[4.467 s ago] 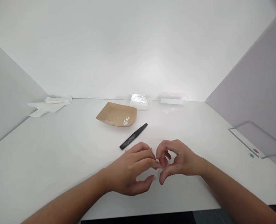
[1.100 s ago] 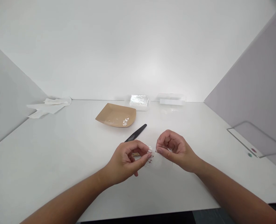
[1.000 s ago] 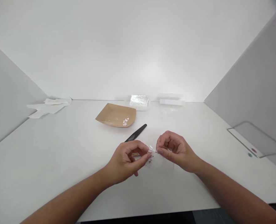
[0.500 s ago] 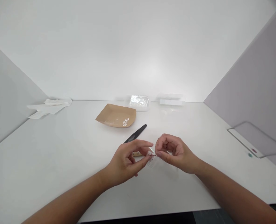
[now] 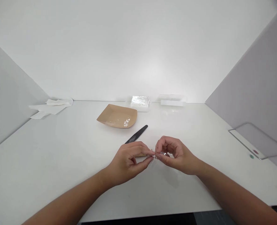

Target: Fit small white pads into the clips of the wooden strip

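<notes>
My left hand (image 5: 129,162) and my right hand (image 5: 173,154) meet fingertip to fingertip just above the white table (image 5: 58,156). Both are closed in a pinch on a small clear plastic sheet (image 5: 155,158) that hangs between them and is hard to make out. A black nail file (image 5: 137,138) lies on the table just behind my left hand, its near end hidden by my fingers. Behind the file sits a brown paper tray (image 5: 116,116) with several small pale nail pieces (image 5: 126,122) in it.
Crumpled white tissues (image 5: 50,107) lie at the far left corner. Two clear plastic boxes (image 5: 140,102) (image 5: 173,100) stand against the back wall. A clear acrylic stand (image 5: 258,142) sits at the right by a grey side panel. Grey panels close both sides.
My hands have drifted a little apart and back together, fingertips staying pinched at the clear sheet. My left forefinger, stretched out half a second ago, has curled back into a pinch.
</notes>
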`<state>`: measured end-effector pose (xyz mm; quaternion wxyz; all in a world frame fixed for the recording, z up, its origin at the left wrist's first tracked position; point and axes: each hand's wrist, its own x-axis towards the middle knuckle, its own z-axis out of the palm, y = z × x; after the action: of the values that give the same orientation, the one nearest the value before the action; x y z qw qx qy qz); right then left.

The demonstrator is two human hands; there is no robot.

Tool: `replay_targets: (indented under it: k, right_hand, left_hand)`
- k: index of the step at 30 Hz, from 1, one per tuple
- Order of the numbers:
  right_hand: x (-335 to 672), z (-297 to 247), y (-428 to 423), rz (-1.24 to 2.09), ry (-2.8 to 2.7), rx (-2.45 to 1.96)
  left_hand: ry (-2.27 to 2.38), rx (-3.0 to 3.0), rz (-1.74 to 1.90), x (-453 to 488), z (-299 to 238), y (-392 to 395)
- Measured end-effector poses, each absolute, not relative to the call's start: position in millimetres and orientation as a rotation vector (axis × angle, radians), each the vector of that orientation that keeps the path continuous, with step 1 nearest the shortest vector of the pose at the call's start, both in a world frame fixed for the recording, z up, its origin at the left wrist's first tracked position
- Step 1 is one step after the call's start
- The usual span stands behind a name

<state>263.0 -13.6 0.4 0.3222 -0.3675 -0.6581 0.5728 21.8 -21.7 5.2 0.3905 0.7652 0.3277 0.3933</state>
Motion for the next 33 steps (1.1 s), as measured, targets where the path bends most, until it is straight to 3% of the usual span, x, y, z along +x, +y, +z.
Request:
replay_targets:
  k: [33]
  right_hand:
    - [283,11,-5,1.611,-2.099,-1.116]
  left_hand:
    - [0.868,2.090,1.003,13,0,-11]
